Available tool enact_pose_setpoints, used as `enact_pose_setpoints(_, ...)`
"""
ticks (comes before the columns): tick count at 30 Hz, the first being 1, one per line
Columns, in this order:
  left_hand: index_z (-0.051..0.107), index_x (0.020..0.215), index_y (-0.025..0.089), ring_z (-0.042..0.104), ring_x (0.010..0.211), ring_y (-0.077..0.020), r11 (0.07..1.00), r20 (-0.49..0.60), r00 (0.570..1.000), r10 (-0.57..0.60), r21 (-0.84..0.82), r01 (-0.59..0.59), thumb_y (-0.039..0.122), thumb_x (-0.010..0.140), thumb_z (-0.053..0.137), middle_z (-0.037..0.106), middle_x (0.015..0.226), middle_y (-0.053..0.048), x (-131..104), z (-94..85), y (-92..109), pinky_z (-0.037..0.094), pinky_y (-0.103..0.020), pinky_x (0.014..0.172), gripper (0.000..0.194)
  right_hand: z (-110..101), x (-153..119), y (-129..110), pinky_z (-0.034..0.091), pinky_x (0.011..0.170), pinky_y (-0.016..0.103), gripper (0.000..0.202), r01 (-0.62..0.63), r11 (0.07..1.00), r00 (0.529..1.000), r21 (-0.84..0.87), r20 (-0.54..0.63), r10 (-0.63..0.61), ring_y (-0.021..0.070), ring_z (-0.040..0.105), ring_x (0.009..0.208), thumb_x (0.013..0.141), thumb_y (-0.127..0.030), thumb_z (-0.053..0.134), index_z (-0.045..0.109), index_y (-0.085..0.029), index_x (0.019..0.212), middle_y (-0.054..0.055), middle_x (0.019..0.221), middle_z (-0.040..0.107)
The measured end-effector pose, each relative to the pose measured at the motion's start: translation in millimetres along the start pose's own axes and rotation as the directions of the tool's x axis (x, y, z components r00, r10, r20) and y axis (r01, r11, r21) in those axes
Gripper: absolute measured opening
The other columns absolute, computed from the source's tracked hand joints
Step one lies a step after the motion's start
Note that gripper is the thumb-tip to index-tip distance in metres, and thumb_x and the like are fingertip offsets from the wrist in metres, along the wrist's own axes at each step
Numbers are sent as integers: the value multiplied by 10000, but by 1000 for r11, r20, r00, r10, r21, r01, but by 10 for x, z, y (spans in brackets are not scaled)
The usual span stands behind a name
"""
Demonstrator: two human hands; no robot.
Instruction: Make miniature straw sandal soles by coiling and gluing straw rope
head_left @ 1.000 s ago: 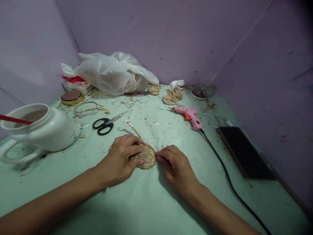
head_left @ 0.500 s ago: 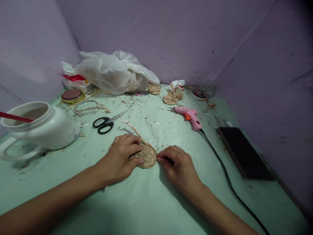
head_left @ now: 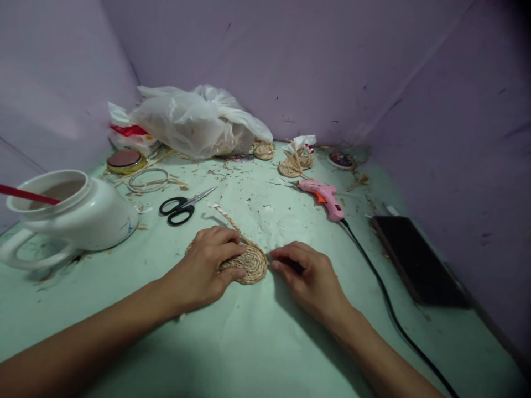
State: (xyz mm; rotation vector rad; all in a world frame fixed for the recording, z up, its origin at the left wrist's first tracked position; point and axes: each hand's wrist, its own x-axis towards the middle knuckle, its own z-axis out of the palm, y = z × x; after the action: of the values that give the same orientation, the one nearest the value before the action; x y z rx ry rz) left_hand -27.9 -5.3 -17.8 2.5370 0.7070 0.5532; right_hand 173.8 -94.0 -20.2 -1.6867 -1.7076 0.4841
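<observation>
A flat oval coil of braided straw [head_left: 253,265] lies on the pale green table, its loose cord end [head_left: 226,215] reaching up and left to a whitish tip. My left hand [head_left: 211,265] rests over the left part of the coil, with spread fingers pressing it down and hiding much of it. Just off the coil's right edge is my right hand [head_left: 309,276], its thumb and index finger slightly apart, nothing visible between them. Black-handled scissors [head_left: 180,209] lie partly open beyond my left hand. A pink glue gun [head_left: 323,196] rests on its side farther back.
At the left stands a white pot [head_left: 95,215] with a red stick in it. A plastic bag [head_left: 194,124] and small woven pieces [head_left: 294,163] sit by the back wall. A black cable [head_left: 381,298] runs past a dark phone [head_left: 418,262] at the right.
My right thumb and index finger have parted and drawn slightly away from the coil's right edge. My left hand stays on the coil. The whole view has shifted a little.
</observation>
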Motion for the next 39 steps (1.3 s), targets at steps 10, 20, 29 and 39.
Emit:
enact_pose_setpoints(10, 657, 991, 167, 506, 1009, -252, 1000, 5, 1000, -7, -2, 7, 195, 771, 646, 602, 1057, -89, 6, 10, 9, 367, -466, 877, 222, 69, 92, 5, 455, 665, 329, 203, 144, 988, 989, -46, 37, -143, 184, 582, 721, 804, -104, 479, 668, -179, 809, 53, 737, 658)
enact_pose_setpoints(20, 636, 1010, 147, 527, 999, -258, 1000, -16, 1000, -3, 8, 3, 178, 755, 645, 612, 1029, -91, -14, 8, 41, 391, -473, 876, 257, 101, 139, -39, 454, 676, 331, 212, -14, 999, 1000, -49, -15, 13, 189, 586, 738, 801, -131, 481, 677, -173, 870, 61, 795, 674)
enact_pose_setpoints(29, 645, 988, 145, 546, 975, -248, 964, -184, 969, 165, 237, -119, 87, 821, 447, 663, 992, -94, 215, -219, -25, 408, -435, 849, 265, 143, 88, -208, 452, 743, 418, 386, -60, 989, 998, -133, 3, 61, 249, 570, 836, 763, -445, 614, 638, -147, 1008, 98, 930, 642)
enact_pose_setpoints(39, 655, 859, 178, 531, 848, -202, 891, 288, 926, 244, 310, -331, 73, 773, 457, 627, 890, -66, 542, -250, -165, 363, -409, 844, 240, 208, 46, -235, 448, 775, 475, 560, -12, 988, 1000, -154, 20, 15, 286, 541, 901, 638, -478, 738, 616, -158, 1081, 132, 1035, 591)
